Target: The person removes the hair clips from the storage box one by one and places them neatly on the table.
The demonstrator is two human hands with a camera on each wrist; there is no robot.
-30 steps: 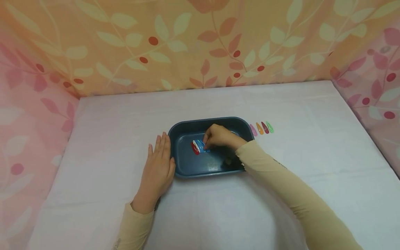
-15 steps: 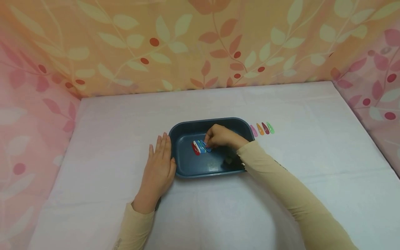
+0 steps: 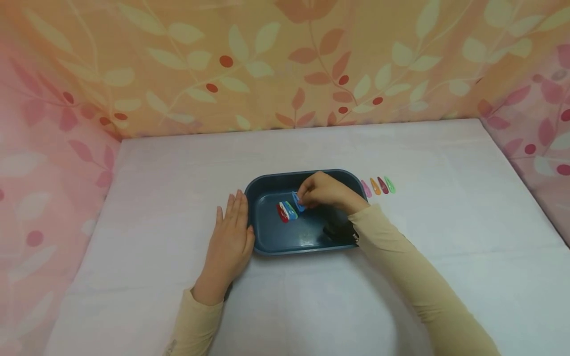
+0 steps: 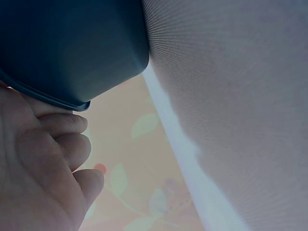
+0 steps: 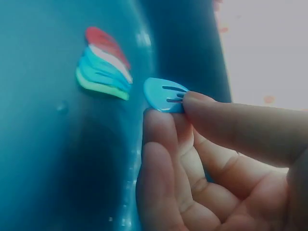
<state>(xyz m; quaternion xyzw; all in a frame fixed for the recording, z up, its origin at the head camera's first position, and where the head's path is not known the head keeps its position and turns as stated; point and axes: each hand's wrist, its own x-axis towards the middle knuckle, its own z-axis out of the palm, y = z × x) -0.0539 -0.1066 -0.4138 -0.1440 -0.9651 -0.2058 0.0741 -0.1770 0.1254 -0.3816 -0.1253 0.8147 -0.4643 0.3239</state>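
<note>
My right hand pinches a blue snap hair clip between thumb and fingertips, lifted above the floor of a dark blue plastic tray. Close beside it in the tray lies a row of hair clips: a red clip, a white clip, blue ones and a green clip, packed against each other. With fingers straight, my left hand rests along the tray's left side; in the left wrist view its fingers touch the rim.
Right of the tray, on the white cloth, lie a pink clip, an orange clip, a dark red clip and a green clip. Floral cloth hangs behind and at both sides.
The blue clip in my right hand has come away from the row, up and slightly to the right. My left hand stays at the tray's side. The head view has shifted a little.
</note>
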